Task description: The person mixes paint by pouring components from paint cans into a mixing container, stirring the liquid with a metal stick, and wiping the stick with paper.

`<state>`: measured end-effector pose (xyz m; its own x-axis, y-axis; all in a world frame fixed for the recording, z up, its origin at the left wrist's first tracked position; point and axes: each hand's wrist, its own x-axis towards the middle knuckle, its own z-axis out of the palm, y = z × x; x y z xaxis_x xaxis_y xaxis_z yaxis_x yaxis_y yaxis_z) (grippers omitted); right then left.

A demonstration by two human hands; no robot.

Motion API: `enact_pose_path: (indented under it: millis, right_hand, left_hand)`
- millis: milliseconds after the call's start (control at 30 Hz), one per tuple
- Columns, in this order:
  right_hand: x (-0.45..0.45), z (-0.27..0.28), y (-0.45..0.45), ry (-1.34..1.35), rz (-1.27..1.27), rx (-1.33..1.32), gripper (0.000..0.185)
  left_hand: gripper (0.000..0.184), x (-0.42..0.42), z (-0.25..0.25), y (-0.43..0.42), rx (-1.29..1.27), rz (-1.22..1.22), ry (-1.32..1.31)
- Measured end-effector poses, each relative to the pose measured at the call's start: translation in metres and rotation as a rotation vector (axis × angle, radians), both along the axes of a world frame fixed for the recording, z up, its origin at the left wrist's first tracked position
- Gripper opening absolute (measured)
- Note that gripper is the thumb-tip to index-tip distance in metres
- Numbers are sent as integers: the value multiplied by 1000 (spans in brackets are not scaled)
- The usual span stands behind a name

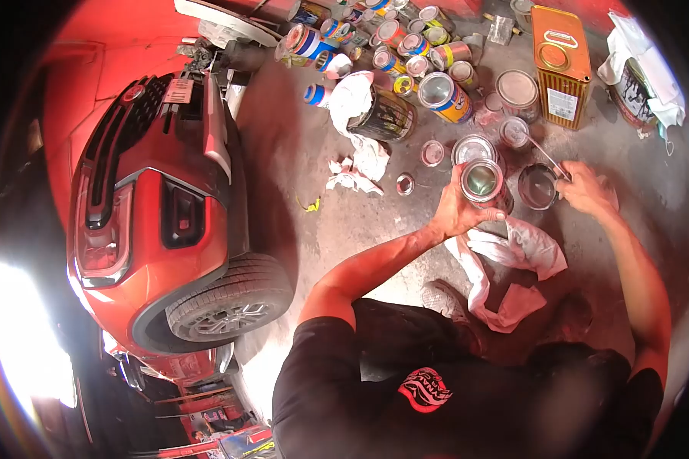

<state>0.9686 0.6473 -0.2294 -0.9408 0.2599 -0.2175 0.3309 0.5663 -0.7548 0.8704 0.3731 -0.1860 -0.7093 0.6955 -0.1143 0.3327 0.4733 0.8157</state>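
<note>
Silver and round, a can (481, 180) sits in the left hand (459, 210), whose grip curls around it. The right hand (586, 190) pinches a thin stick (543, 153) in its grip, far end toward ten o'clock. From the can, a gold tin (562, 73) is at one o'clock, a white rag (527, 249) at five o'clock.

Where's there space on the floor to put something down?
I see bare floor between the car's wheel and the left hand, near a yellow scrap. It's crowded where the cans are bunched together, and around the right hand.
</note>
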Motion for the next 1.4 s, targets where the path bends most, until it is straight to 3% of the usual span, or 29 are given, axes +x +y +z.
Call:
enact_pose_path:
  millis: [67, 133, 200, 267, 333, 400, 467, 533, 600, 667, 733, 800, 867, 933, 967, 1000, 1067, 1100, 1167, 1233, 1267, 1333, 1400]
  right_hand:
    - [-3, -5, -5, -149, -56, -225, 18]
    - [-2, -11, -7, -137, 3, -126, 18]
    - [1, -16, -6, -124, 65, -28, 18]
    - [1, -16, -4, -174, -9, -91, 21]
    - [0, -6, 0, -235, 2, -110, 22]
    - [-1, 0, 2, -295, 6, -129, 24]
    - [0, 10, -2, 55, -157, 277, 26]
    - [-9, 36, -3, -65, -178, 124, 23]
    - [-8, 52, -12, -57, -26, -533, 23]
    - [2, 70, -29, -215, 66, -907, 31]
    - [9, 52, -57, -189, 125, -1048, 39]
    - [16, 42, -63, -367, 117, -1050, 24]
    - [26, 35, -57, -422, 235, -1103, 22]
    - [40, 44, -49, -493, 511, -1035, 21]
    - [44, 51, -45, -682, 643, -960, 28]
    - [50, 23, -38, -825, 718, -1023, 42]
    - [50, 24, -30, -836, 857, -757, 47]
    - [46, 30, -21, -838, 862, -750, 47]
    - [33, 63, 2, -705, 811, -537, 44]
    - [25, 71, 26, -613, 479, -504, 44]
    - [26, 54, 44, -457, 319, -642, 50]
    - [21, 67, 59, -192, -7, -651, 57]
    - [16, 61, 76, -89, -79, -663, 60]
  left_hand:
    - [111, 3, -6, -3, 1, 81, 75]
    - [110, 1, -6, -9, -52, 49, 142]
    - [108, -2, -6, -15, -101, -164, 703]
    - [109, 1, -1, -15, -96, -70, 608]
    - [112, 4, 5, -15, 23, 145, 183]
    - [116, 1, 5, -18, 30, 133, 231]
    - [120, 1, 13, -17, 37, 100, 217]
    - [122, 2, 17, -13, 60, 120, 174]
    - [120, 4, 20, -10, 203, 156, 248]
    - [115, 6, 28, -4, 282, 174, 157]
    - [108, 5, 35, 0, 279, 208, 228]
    - [104, 0, 35, 2, 297, 210, 242]
    - [95, -5, 38, 2, 378, 260, 222]
    - [89, -21, 37, 1, 502, 322, 147]
    - [91, -24, 43, -2, 417, 315, 278]
    - [92, -27, 50, -4, 331, 306, 406]
    - [95, -30, 41, -8, 238, 236, 495]
    - [98, -31, 37, -9, 141, 166, 590]
    - [99, -29, 30, -6, 99, 51, 602]
    - [94, -27, 22, -4, 87, -54, 705]
    - [94, -27, 21, -4, 90, -60, 707]
    - [89, -26, 22, -1, 44, -191, 833]
    - [86, -23, 18, 5, 51, -199, 817]
